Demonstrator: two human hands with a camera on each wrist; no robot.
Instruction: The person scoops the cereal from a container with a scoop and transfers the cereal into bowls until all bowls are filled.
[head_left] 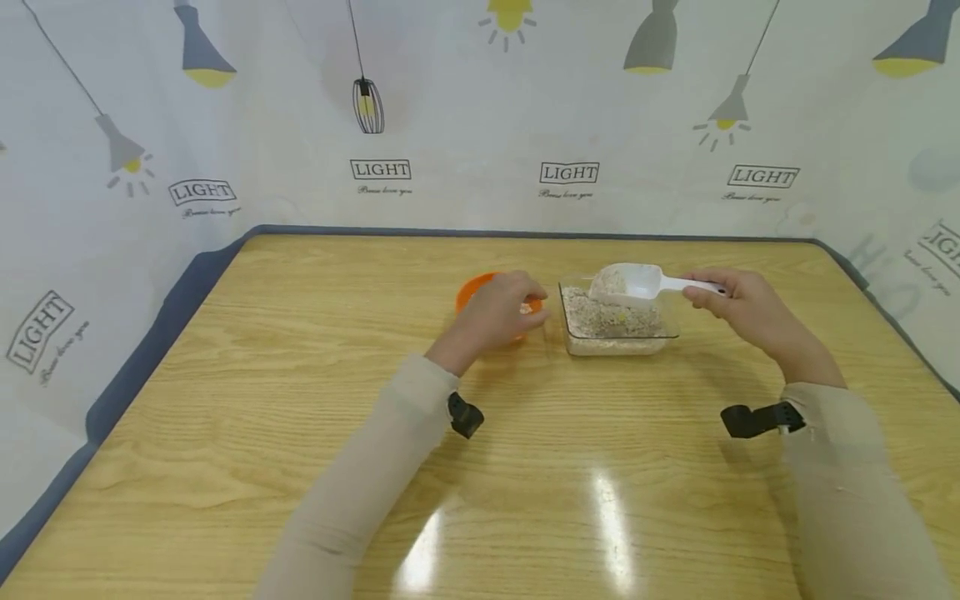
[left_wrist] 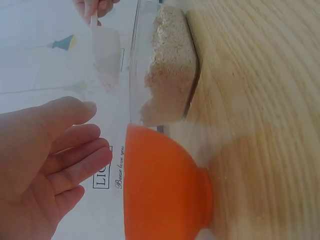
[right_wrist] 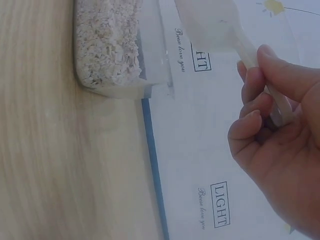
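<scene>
My right hand (head_left: 752, 310) grips the handle of a white scoop (head_left: 643, 282), held over a clear rectangular container (head_left: 617, 347). Flakes that look like oats (head_left: 609, 318) fill much of that container, and some lie in the scoop's bowl. To the left stands an orange bowl (head_left: 469, 292), partly hidden by my left hand (head_left: 491, 315); a bit of pale content shows inside it. In the left wrist view, the left hand's loosely bent fingers (left_wrist: 82, 167) hold nothing and hover above the orange bowl's rim.
The bowl and container stand side by side on a wooden table (head_left: 300, 400), toward its far edge. Behind it hangs a white backdrop (head_left: 465, 108) printed with lamps. A small black camera (head_left: 466, 415) is strapped to the left wrist, another (head_left: 750, 421) to the right.
</scene>
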